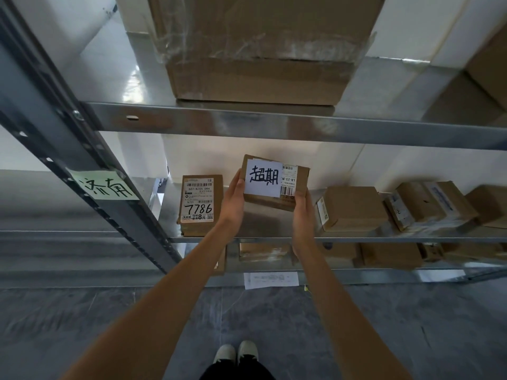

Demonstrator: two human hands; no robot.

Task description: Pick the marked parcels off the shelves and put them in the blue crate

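Head view: marked parcel (275, 182), white note (262, 179) with handwriting on its face, held between both hands just above the middle shelf (274, 215), tilted, clear of the shelf surface. Left hand (233, 200) closed on the parcel's left edge, thumb on the note side; right hand (301, 208) closed under the lower right corner. Grip light, mostly fingertips, so likely to slip if pulled out fast. Note possibly only taped on top; thumb drag could peel it off. Upper shelf beam (274, 124) close overhead; lifting too high risks a knock. Box labelled 7786 (199, 200) just beside the left hand, unmarked; elbow or wrist could nudge it off the edge. Plain boxes (352, 208) near the right hand, same risk.

Containers: blue crate not in view, contents impossible to tell. Shelves holding cardboard boxes only: big carton (260, 50) on the top shelf, several small ones on the middle and lower shelves. Loose paper (271, 279) on the floor below, a slip hazard when stepping back.
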